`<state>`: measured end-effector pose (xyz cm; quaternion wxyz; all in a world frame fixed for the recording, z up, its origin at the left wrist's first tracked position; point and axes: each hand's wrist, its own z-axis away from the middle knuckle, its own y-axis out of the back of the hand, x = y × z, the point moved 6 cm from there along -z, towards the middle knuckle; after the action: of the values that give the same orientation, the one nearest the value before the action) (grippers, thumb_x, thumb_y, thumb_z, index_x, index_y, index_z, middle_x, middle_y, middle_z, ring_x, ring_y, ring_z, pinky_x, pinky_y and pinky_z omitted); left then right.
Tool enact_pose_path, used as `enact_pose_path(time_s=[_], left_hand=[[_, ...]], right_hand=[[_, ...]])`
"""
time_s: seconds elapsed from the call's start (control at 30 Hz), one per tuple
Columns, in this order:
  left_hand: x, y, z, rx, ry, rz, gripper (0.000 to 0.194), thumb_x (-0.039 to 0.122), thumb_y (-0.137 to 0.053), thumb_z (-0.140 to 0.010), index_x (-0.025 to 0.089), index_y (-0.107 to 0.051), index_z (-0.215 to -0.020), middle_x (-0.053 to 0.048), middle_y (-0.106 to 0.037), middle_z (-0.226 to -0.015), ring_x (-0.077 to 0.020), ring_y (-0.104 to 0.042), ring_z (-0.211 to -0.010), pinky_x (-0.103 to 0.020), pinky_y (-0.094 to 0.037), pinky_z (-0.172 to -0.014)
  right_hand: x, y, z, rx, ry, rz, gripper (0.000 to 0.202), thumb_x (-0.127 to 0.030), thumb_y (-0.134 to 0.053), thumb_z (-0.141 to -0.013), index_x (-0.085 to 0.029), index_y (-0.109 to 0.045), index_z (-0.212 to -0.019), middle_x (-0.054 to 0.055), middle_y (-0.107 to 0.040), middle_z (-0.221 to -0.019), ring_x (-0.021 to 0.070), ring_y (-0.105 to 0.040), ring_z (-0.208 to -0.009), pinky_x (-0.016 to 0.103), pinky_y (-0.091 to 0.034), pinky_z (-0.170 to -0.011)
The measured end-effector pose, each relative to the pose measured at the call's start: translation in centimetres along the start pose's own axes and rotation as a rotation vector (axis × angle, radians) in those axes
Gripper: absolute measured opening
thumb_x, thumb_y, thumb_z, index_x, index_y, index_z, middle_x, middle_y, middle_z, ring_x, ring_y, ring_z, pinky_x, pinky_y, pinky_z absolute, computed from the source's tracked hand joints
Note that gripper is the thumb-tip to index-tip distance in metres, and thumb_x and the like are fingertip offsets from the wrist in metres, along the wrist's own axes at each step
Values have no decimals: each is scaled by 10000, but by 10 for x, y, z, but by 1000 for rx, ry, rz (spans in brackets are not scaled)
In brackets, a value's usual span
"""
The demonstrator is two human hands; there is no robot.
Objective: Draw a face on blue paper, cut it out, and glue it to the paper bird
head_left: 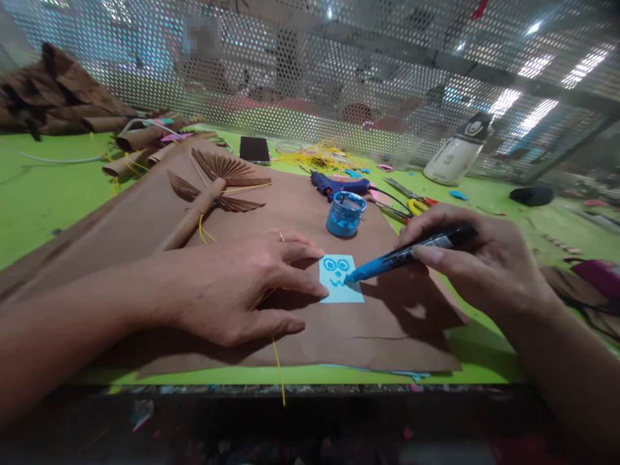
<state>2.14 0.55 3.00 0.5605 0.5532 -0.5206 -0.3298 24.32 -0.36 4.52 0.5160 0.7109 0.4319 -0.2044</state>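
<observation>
A small light-blue paper square [339, 296] lies on a large brown paper sheet [300, 345]. Drawn on the square in blue are two ringed eyes, a dot and a zigzag mouth. My left hand [252, 281] rests flat with its fingers spread, two fingertips on the square's left edge. Pinched in my right hand [475, 258] is a blue marker [402, 258], its tip touching the square at the right end of the mouth line. Just behind the square stands a small open jar of blue paint [345, 218].
A folded brown paper figure [210, 197] lies left on the sheet. Farther back are a blue glue gun [336, 185], scissors [414, 201], a phone [254, 150], yellow raffia strands [317, 156] and a white bottle [453, 158]. A perforated metal screen [300, 71] rises behind the green table [53, 171].
</observation>
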Motion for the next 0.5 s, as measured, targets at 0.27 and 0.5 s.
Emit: enact_pose_path(time_s=[0.27, 0.5], left_hand=[[-1, -1, 1, -14, 11, 10, 317, 343, -592, -898, 217, -718, -1161, -169, -640, -1242, -346, -576, -1170, -491, -462, -999], [0, -1, 0, -12, 12, 18, 306, 340, -596, -893, 226, -719, -1149, -157, -644, -1247, -342, -577, -1169, -481, -476, -989]], right_hand=[[-3, -1, -1, -1, -7, 55, 9, -238, -680, -786, -239, -683, -794, -10, -621, -633, 132, -546, -521, 257, -404, -455], [-3, -2, 1, -24, 5, 36, 31, -217, -665, -789, -223, -693, -800, 11, -629, -691, 153, -581, -588, 277, -428, -489]])
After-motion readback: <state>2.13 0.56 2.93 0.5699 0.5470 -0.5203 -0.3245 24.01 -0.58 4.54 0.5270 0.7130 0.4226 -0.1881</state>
